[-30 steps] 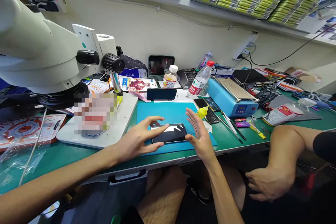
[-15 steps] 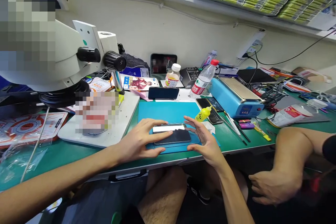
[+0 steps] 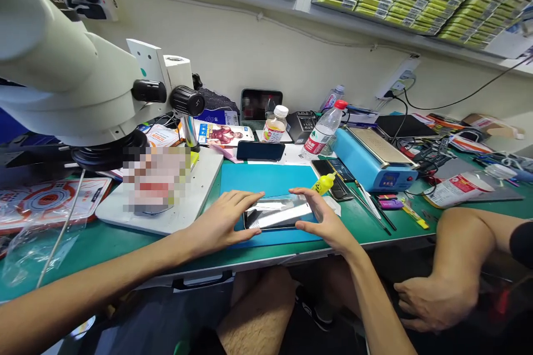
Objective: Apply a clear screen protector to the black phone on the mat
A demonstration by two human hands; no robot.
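Note:
A dark smartphone (image 3: 278,219), its glass bright with reflections, is between my two hands over the blue mat (image 3: 245,176). My left hand (image 3: 225,216) grips its left end, thumb on the near long edge and fingers on the far one. At the right end my right hand (image 3: 322,219) holds it the same way, thumb near and index finger far. Just beyond the right fingertips lies a yellow dropper bottle (image 3: 323,183). Another phone (image 3: 260,151) leans upright behind the mat. The underside of the held phone is hidden.
On the left, a microscope (image 3: 95,89) stands on a white base (image 3: 200,199). A red-capped bottle (image 3: 320,136), a blue heating-plate machine (image 3: 375,161) and tweezers (image 3: 370,205) are at the right. Another person's arm (image 3: 453,266) rests beyond the table's front edge.
The phone has tilted, and its screen, mostly black before, now shows a broad bright reflection. My left index finger has moved off the glass to the far edge.

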